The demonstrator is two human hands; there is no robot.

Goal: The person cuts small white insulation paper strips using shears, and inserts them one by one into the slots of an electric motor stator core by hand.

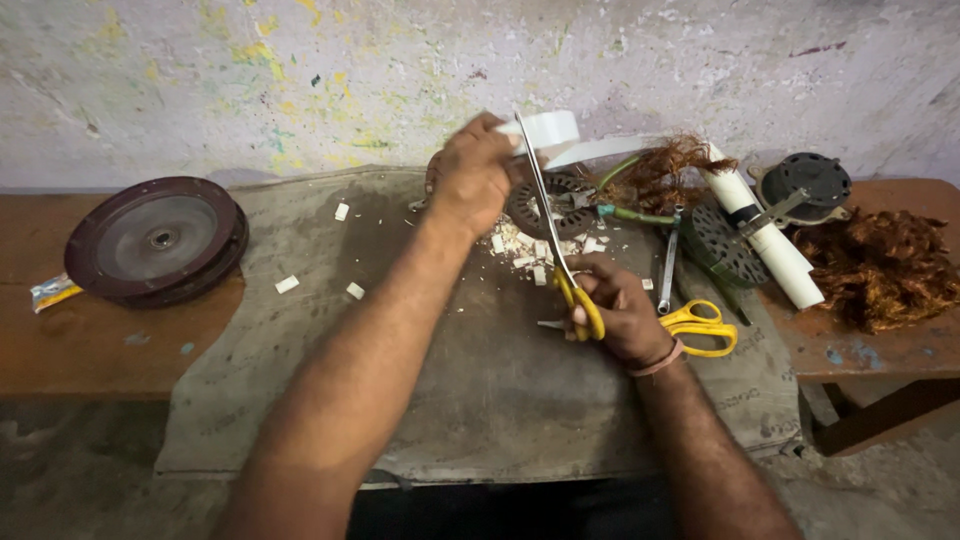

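My left hand [470, 175] is raised over the grey cloth [480, 400] and grips a strip of white sheet [548, 132] that curls at the top. My right hand [620, 310] holds yellow-handled scissors [560, 250], blades pointing up along the strip toward my left hand. Under both hands lies a pile of small white cut pieces [525, 250]. Behind them sits a round metal motor stator [555, 200].
A second pair of yellow scissors [705, 328] and a spanner [668, 270] lie right of my right hand. A white roll [770, 245], tangled copper wire [880, 265], and a round fan part [810, 182] are at right. A dark disc [155, 240] rests at left.
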